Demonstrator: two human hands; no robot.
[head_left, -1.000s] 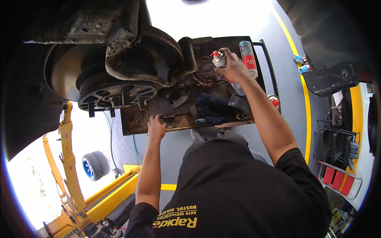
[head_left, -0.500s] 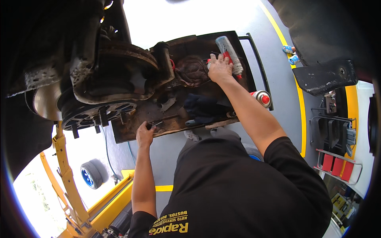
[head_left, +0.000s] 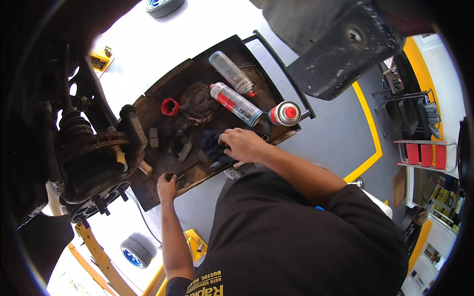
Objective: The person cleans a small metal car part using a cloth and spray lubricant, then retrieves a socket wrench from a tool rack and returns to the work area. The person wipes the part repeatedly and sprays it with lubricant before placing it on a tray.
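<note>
My left hand is closed at the near left of a dark metal tray. From its fingertips a slim metal pin sticks out to the right. Close to the tray's near edge, my right hand has its fingers curled onto a crumpled dark blue cloth; its fingertips are partly hidden. Between the hands lie small dark pads and a blue-grey handle. Beyond my right hand lies a red-and-white spray can, with a silver one behind it.
A red-capped can stands at the tray's right corner. A red cap sits near a brownish crumpled rag. Left hangs a wheel hub and brake assembly; a dark car panel juts in at upper right.
My right hand has left the spray cans and come back to the dark blue cloth. A can it covered now lies in full view. My view has shifted; the left hand still holds the pin.
</note>
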